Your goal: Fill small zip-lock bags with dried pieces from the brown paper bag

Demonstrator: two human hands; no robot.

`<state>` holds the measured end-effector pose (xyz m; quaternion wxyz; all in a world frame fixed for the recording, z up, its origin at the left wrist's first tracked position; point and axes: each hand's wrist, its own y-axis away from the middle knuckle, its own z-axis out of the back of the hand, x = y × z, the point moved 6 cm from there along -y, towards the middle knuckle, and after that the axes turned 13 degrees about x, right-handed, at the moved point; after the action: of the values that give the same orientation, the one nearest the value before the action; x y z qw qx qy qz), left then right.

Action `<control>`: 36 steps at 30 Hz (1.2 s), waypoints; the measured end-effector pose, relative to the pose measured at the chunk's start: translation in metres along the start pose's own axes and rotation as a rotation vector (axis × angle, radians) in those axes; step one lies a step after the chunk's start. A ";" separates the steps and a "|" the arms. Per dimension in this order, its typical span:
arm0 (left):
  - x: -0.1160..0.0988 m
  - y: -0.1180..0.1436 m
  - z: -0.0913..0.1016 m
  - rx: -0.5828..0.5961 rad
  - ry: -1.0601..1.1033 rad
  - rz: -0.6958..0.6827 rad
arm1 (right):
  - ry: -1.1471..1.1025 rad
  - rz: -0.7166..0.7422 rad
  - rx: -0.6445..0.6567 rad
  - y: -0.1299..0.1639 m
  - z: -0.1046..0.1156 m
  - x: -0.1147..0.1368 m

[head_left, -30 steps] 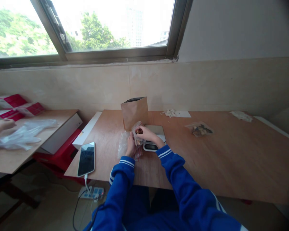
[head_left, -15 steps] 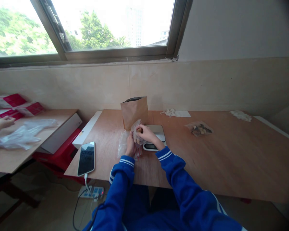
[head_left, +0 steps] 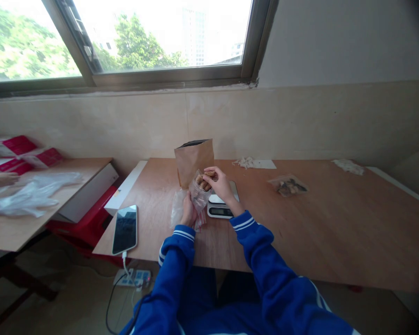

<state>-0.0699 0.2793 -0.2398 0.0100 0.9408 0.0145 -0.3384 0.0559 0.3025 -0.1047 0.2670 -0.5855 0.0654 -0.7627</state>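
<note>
My left hand (head_left: 188, 213) grips a small clear plastic bag (head_left: 198, 193) with brown pieces inside, held upright over the wooden table (head_left: 335, 223). My right hand (head_left: 220, 185) pinches a brown piece (head_left: 210, 174) at the bag's mouth. Just right of the bag sits a small digital scale (head_left: 220, 207), partly hidden by my right hand. A brown paper bag (head_left: 194, 160) stands open behind the hands. More clear bags (head_left: 178, 209) lie flat under my left hand.
A phone (head_left: 125, 229) on a cable lies at the table's left front corner. A filled clear bag (head_left: 288, 186) and white scraps (head_left: 246, 163) lie farther back. Another person's hand (head_left: 0, 179) rests on the left table near clear plastic (head_left: 31, 195) and red-white boxes (head_left: 12, 146).
My right hand has risen from inside the bag to its mouth, pinching a brown piece. The bag now stands taller in my left hand. The other person's hand slid left.
</note>
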 end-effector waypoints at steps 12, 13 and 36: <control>-0.004 0.003 -0.006 -0.007 0.102 0.003 | -0.004 0.019 0.038 -0.010 -0.016 -0.007; -0.004 0.002 -0.005 -0.008 0.094 -0.004 | 0.007 0.012 0.036 -0.008 -0.017 -0.008; -0.002 0.003 0.000 -0.068 0.124 0.046 | 0.200 0.475 -0.275 -0.118 0.004 0.085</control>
<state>-0.0709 0.2762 -0.2382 0.0488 0.9592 0.0052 -0.2786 0.0060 0.3628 0.0180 0.3485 -0.5065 0.3295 -0.7165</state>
